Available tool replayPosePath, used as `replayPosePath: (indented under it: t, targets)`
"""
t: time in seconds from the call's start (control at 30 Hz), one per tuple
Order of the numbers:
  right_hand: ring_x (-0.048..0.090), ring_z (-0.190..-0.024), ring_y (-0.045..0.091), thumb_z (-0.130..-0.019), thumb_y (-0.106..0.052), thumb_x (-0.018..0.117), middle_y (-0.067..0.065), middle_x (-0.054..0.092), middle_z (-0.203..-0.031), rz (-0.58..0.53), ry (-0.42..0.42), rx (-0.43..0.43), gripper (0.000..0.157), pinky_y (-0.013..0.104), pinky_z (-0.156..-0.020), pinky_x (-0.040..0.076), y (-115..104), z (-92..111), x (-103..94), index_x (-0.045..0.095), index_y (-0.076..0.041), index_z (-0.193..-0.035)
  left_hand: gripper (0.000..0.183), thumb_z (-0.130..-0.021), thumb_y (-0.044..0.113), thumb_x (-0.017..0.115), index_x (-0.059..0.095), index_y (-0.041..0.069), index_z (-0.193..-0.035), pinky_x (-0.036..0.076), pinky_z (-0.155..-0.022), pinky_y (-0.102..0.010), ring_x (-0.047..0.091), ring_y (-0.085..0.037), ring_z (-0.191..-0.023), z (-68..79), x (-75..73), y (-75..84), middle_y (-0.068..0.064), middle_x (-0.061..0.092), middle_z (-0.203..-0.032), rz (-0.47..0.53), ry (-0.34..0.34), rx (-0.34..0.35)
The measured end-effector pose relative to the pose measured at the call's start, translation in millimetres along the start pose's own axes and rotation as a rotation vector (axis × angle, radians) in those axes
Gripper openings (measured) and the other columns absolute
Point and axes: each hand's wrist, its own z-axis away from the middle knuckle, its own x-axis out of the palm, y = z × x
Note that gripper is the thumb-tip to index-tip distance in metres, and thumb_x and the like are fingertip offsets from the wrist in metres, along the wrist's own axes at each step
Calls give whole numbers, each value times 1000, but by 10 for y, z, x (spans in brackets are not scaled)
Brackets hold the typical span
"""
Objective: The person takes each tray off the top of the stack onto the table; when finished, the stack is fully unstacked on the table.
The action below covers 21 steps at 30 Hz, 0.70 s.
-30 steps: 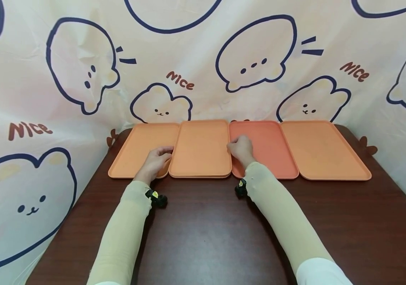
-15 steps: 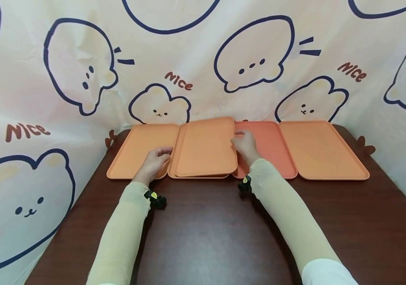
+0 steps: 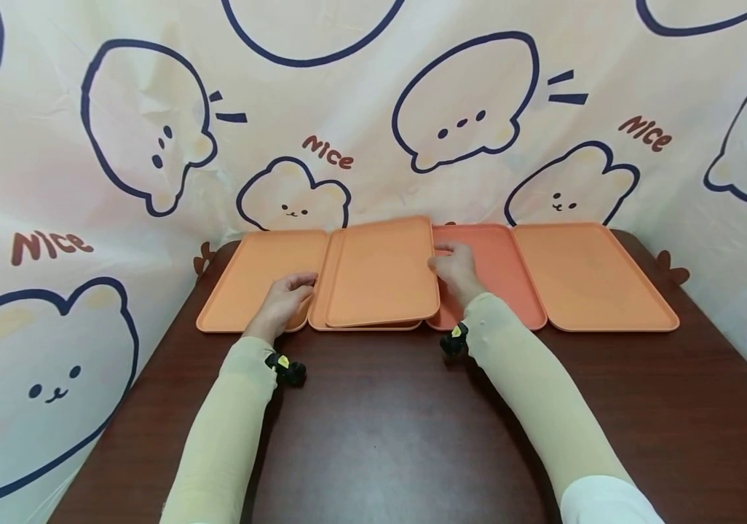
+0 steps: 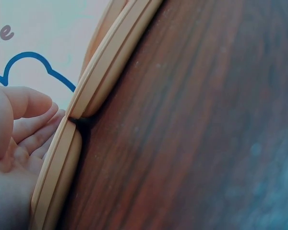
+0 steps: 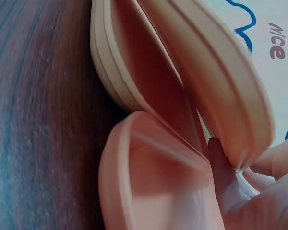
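In the head view my right hand pinches the right rim of a light-orange tray. That tray is tilted, its right side raised off another light-orange tray beneath it. The right wrist view shows the gap between the raised tray and the lower one, with fingers at the rim. My left hand lies over the leftmost orange tray, fingertips close to the stack's left edge. Its fingers look loosely bent around nothing in the left wrist view.
A redder, coral tray lies right of the stack, partly under my right hand. Another orange tray is at the far right. The row runs along the back of a dark wooden table, before a printed cloth.
My right hand has raised the upper tray's right side and shifted it rightward, so it sits askew over the lower tray. My left hand has stayed in place.
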Motion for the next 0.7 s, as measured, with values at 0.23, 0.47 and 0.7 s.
replayPosePath:
  t: [0.23,0.47,0.7]
  targets:
    - [66,-126,30,-109,-11,61,14,61,-151,-43,2,8,45,45,-109,57,10,47,-105,62,-14,-153,49,-114,10,49,48,3,-162,36,-130,-46,38,-31,-160,-11,7,-23,-17,42,-170,15,8,-2]
    - [67,-117,30,-109,-8,55,18,66,-143,21,-2,-130,40,42,-101,56,-55,129,-281,66,-9,-147,49,-114,9,48,45,0,-162,36,-130,-46,36,-31,-161,-8,-2,-10,-19,41,-171,11,2,9]
    - [64,-107,27,-109,-9,59,17,67,-136,202,-19,-219,38,37,-94,54,-130,122,-491,65,-11,-147,49,-114,10,49,47,2,-162,36,-130,-46,37,-31,-160,-14,-3,-6,-18,42,-171,10,4,-1]
